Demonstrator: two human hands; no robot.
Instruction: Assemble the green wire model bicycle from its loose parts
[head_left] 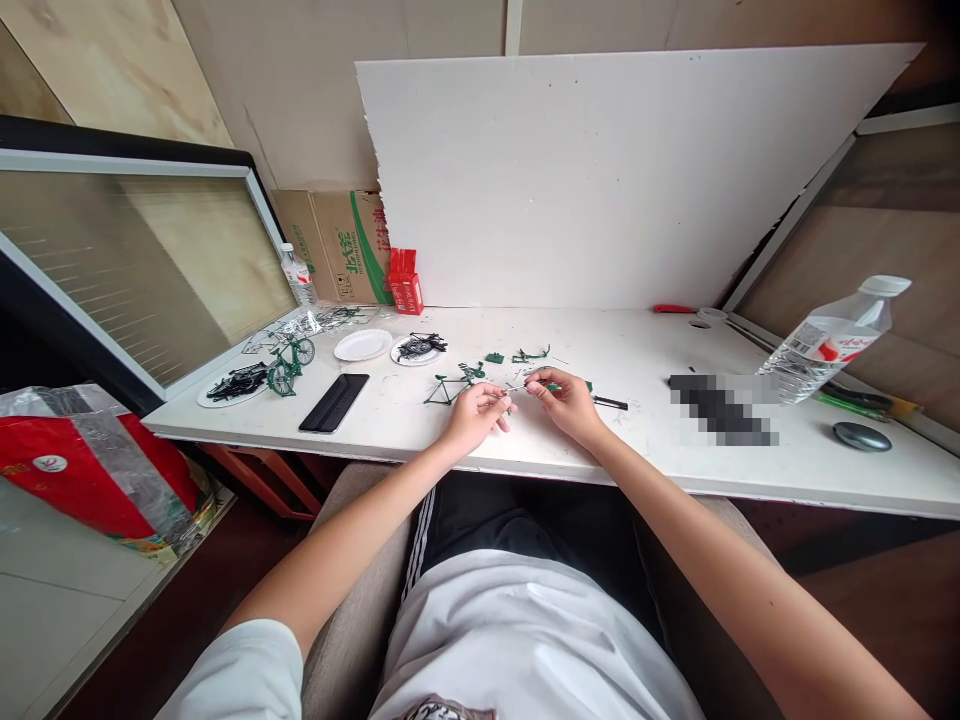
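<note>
Over the front middle of the white table, my left hand (478, 412) is closed in a pinch, with a small part at its fingertips too tiny to make out. Close by on the right, my right hand (564, 404) pinches something thin that points toward the left fingers. Just behind and left of my left hand is a green miniature bicycle frame (444, 388). Beyond the hands lie a small green piece (494, 357) and a green bicycle part (531, 354). A black stick-like tool (611, 403) lies to the right of my right hand.
At left are an assembled green model bicycle (289, 365), a black phone (334, 403), a bare white plate (363, 345) and two plates of black parts (238, 382) (420, 348). A water bottle (836, 340) and dark mouse (862, 436) stand right. A white board (615, 180) leans behind.
</note>
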